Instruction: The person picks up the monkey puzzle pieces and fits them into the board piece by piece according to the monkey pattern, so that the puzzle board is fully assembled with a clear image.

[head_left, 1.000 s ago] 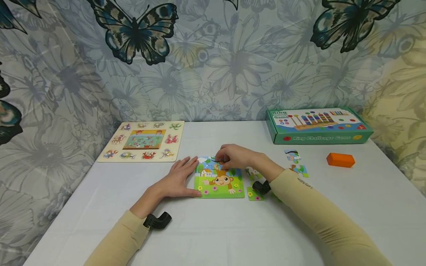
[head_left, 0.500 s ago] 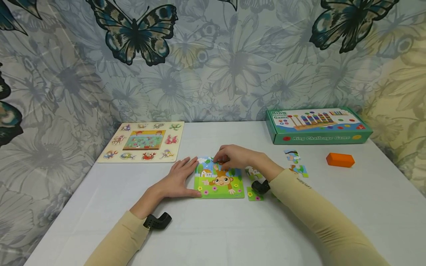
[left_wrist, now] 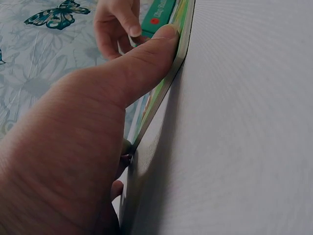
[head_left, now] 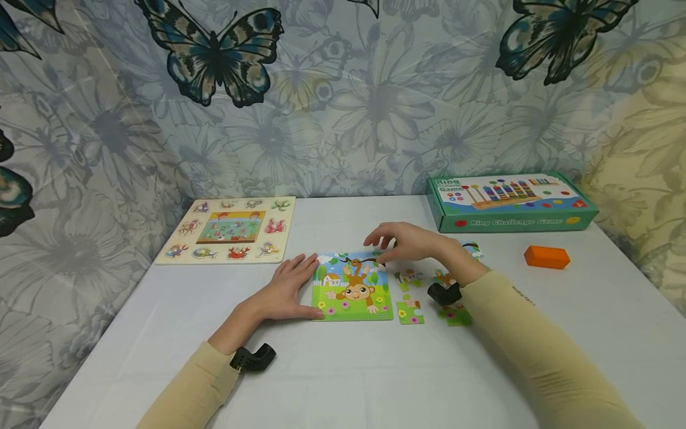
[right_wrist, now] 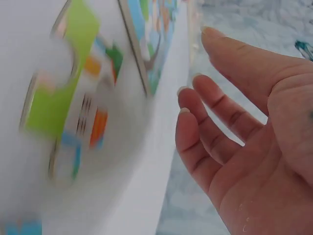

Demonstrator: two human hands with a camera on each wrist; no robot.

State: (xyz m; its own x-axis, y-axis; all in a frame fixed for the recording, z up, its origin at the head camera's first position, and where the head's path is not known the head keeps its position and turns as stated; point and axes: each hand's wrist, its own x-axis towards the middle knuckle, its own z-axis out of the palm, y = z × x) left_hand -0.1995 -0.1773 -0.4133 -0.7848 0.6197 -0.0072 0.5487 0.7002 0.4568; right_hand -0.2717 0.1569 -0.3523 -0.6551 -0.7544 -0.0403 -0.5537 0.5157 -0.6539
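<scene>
A square monkey puzzle board (head_left: 352, 292) lies on the white table in the head view, its picture showing an upside-down monkey tail hung from a branch. Spread along the board's left side, my left hand (head_left: 292, 288) rests with the thumb on the near corner and straight fingers by the far corner. My right hand (head_left: 407, 241) hovers over the board's far right corner, fingers loosely bent and holding nothing. Right of the board lie loose puzzle pieces, among them a green flowered piece (head_left: 410, 314) and a piece (right_wrist: 56, 105) blurred in the right wrist view. The right forearm partly hides several others.
A cream wooden board (head_left: 179, 238) with sea-animal pictures lies at the back left. At the back right stands a green Ring Challenge Game box (head_left: 514, 223). An orange block (head_left: 547, 257) sits in front of it. A butterfly-patterned cloth (head_left: 375, 131) hangs behind the table.
My right hand has come off the board's upper part and moved right, its fingers loosening. The branch and tail part of the picture is uncovered. My left hand stays in place.
</scene>
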